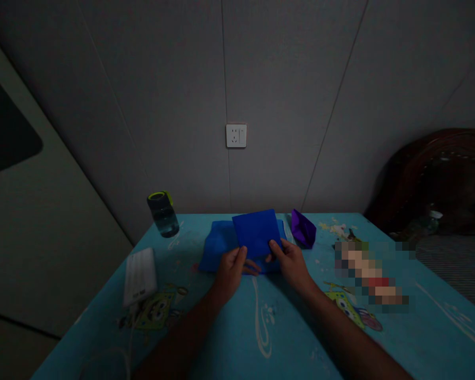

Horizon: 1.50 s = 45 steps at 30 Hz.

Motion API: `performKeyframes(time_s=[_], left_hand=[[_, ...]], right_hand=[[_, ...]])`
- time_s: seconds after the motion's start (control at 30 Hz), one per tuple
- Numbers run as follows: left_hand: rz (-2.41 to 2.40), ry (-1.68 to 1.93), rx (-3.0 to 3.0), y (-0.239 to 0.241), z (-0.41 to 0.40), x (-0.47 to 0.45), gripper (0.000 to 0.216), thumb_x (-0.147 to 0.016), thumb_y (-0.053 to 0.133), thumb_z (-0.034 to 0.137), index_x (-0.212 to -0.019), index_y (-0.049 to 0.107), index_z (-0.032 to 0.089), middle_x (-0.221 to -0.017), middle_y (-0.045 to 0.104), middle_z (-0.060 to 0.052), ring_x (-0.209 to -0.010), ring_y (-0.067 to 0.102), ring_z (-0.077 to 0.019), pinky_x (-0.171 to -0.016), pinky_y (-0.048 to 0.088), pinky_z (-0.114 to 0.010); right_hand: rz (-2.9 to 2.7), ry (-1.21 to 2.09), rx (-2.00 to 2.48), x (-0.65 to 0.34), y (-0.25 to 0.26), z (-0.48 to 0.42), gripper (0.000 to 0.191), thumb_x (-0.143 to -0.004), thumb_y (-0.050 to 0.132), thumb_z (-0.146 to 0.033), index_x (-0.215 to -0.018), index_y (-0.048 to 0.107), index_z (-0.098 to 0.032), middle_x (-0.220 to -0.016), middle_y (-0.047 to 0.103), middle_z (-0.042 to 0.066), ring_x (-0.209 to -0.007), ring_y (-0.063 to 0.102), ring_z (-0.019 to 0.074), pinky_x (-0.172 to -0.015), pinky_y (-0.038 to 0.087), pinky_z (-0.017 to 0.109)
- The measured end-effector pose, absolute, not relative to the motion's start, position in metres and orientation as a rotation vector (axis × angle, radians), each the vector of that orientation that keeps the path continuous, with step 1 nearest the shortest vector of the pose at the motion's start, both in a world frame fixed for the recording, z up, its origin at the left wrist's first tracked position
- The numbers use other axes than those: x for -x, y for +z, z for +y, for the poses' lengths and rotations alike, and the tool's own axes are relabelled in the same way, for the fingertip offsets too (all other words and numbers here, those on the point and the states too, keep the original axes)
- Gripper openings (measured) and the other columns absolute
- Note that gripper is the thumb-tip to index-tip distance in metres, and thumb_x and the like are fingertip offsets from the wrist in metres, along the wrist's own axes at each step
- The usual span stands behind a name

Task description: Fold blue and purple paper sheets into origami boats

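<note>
A dark blue folded sheet of paper (257,232) is held up, slightly tilted, between my two hands. My left hand (233,266) pinches its lower left corner, thumb on the near face. At the lower right corner my right hand (290,259) grips it with thumb and fingers. Beneath and behind lies a lighter blue sheet (217,245) on the table, partly hidden by the held paper and my hands. A purple folded paper piece (303,229) stands just right of the blue sheets.
The table wears a blue cartoon-print cloth (229,338). A dark bottle (163,214) with a lime rim stands at the back left, and a white power bank (140,277) with a cable lies nearer. A pixelated patch covers something at right. A wall socket (236,135) sits behind.
</note>
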<state>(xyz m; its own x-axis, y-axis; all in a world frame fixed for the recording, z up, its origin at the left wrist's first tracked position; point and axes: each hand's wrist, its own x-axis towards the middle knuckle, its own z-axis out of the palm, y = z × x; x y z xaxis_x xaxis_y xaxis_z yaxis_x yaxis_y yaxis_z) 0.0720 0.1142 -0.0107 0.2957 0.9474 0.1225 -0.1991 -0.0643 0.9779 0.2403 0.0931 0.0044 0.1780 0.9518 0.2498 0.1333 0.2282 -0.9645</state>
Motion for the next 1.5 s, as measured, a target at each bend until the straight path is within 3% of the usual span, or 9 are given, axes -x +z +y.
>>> performKeyframes(time_s=[0.23, 0.37, 0.47, 0.6, 0.7, 0.83, 0.97, 1.27, 1.5], left_hand=[[0.820, 1.331, -1.246, -0.010, 0.118, -0.069, 0.040, -0.084, 0.060, 0.056, -0.099, 0.050, 0.020, -0.083, 0.063, -0.001, -0.063, 0.070, -0.0175, -0.049, 0.057, -0.027], [0.833, 1.295, -1.203, -0.010, 0.120, -0.067, 0.062, -0.080, 0.068, 0.048, -0.127, 0.036, 0.023, -0.090, 0.067, -0.003, -0.055, 0.070, -0.0167, -0.052, 0.059, -0.030], [0.782, 1.253, -1.210, -0.008, 0.118, -0.068, 0.086, -0.080, 0.070, 0.042, -0.146, 0.017, 0.026, -0.096, 0.070, -0.007, -0.057, 0.071, -0.0174, -0.053, 0.061, -0.030], [0.751, 1.288, -1.209, -0.004, 0.118, -0.065, 0.100, -0.082, 0.070, 0.038, -0.153, -0.001, 0.031, -0.105, 0.070, -0.010, -0.060, 0.071, -0.0166, -0.054, 0.062, -0.030], [0.772, 1.285, -1.213, -0.003, 0.120, -0.061, 0.091, -0.082, 0.068, 0.039, -0.153, 0.012, 0.028, -0.105, 0.070, -0.009, -0.056, 0.069, -0.0150, -0.054, 0.062, -0.031], [0.785, 1.267, -1.266, -0.001, 0.121, -0.059, 0.071, -0.080, 0.069, 0.042, -0.142, 0.041, 0.018, -0.090, 0.069, -0.005, -0.063, 0.069, -0.0168, -0.058, 0.062, -0.032], [0.747, 1.282, -1.323, 0.002, 0.119, -0.057, 0.062, -0.082, 0.065, 0.042, -0.137, 0.050, 0.017, -0.081, 0.066, -0.001, -0.072, 0.067, -0.0177, -0.062, 0.061, -0.031], [0.768, 1.288, -1.564, -0.016, 0.126, -0.054, 0.042, -0.093, 0.052, 0.036, -0.132, 0.056, 0.021, -0.122, 0.065, -0.009, -0.110, 0.062, -0.0214, -0.094, 0.050, -0.034], [0.880, 1.491, -1.657, -0.016, 0.129, -0.056, 0.024, -0.082, 0.065, 0.032, -0.103, 0.071, 0.022, -0.120, 0.058, -0.009, -0.104, 0.063, -0.0232, -0.080, 0.056, -0.033]], right_hand=[[-1.213, 0.813, 1.204, -0.245, 0.002, 0.097, 0.050, -0.082, 0.059, -0.065, -0.064, 0.060, -0.019, -0.056, 0.063, 0.003, -0.056, 0.055, 0.0172, -0.059, 0.042, 0.029], [-1.234, 0.844, 1.207, -0.242, 0.000, 0.096, 0.047, -0.083, 0.060, -0.063, -0.071, 0.062, -0.018, -0.056, 0.061, 0.001, -0.055, 0.054, 0.0164, -0.056, 0.041, 0.028], [-1.185, 0.842, 1.160, -0.237, 0.001, 0.093, 0.041, -0.083, 0.064, -0.057, -0.096, 0.063, -0.018, -0.062, 0.062, -0.001, -0.055, 0.056, 0.0160, -0.054, 0.042, 0.027], [-1.186, 0.736, 1.097, -0.237, 0.005, 0.089, 0.063, -0.082, 0.070, -0.046, -0.136, 0.044, -0.028, -0.092, 0.066, 0.002, -0.072, 0.062, 0.0181, -0.062, 0.050, 0.030], [-1.468, 0.612, 1.085, -0.246, 0.007, 0.089, 0.056, -0.079, 0.075, -0.040, -0.131, 0.056, -0.030, -0.114, 0.064, 0.008, -0.092, 0.063, 0.0228, -0.077, 0.052, 0.035], [-1.618, 0.453, 1.121, -0.259, 0.006, 0.093, 0.041, -0.079, 0.075, -0.040, -0.118, 0.070, -0.030, -0.115, 0.066, 0.008, -0.105, 0.061, 0.0273, -0.091, 0.049, 0.043], [-1.541, 0.473, 1.166, -0.261, 0.006, 0.093, 0.042, -0.077, 0.076, -0.042, -0.117, 0.071, -0.032, -0.118, 0.068, 0.008, -0.110, 0.060, 0.0298, -0.098, 0.045, 0.047], [-1.438, 0.441, 1.117, -0.260, 0.008, 0.094, 0.018, -0.081, 0.071, -0.039, -0.092, 0.080, -0.029, -0.102, 0.074, 0.008, -0.096, 0.067, 0.0260, -0.089, 0.051, 0.040], [-1.500, 0.380, 1.073, -0.263, 0.004, 0.096, 0.017, -0.085, 0.067, -0.038, -0.081, 0.078, -0.026, -0.087, 0.075, 0.006, -0.089, 0.067, 0.0245, -0.081, 0.050, 0.037]])
